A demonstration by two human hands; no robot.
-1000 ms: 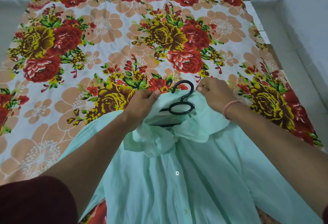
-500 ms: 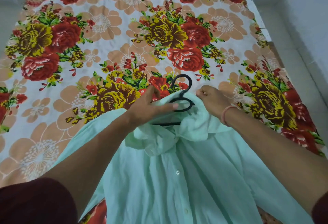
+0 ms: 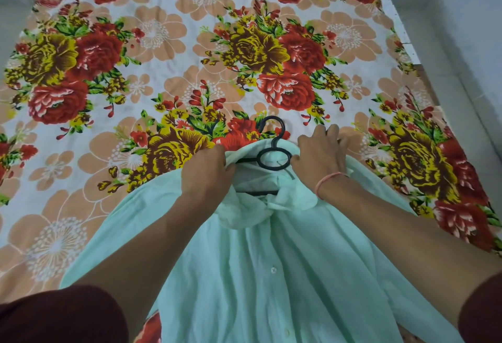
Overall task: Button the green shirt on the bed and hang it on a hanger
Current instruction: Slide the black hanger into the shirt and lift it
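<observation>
A pale green shirt [image 3: 271,274] lies on the bed, buttoned down its front, collar end pointing away from me. A black hanger [image 3: 273,152] sits inside the neck; its hook and ring stick out past the collar, and the rest is hidden under cloth. My left hand [image 3: 207,173] grips the left side of the collar beside the hanger's ring. On the right side, my right hand [image 3: 320,152] pinches the collar fabric; a pink band circles its wrist.
The bed carries a floral sheet [image 3: 163,71] of red, yellow and peach flowers that stretches far ahead. A pale wall and floor strip [image 3: 461,44] run along the bed's right edge. Dark red sleeves frame the bottom corners.
My left hand drew back from the hanger's ring to the collar's left side. My right hand shifted a little along the collar. The hanger's ring now shows more fully.
</observation>
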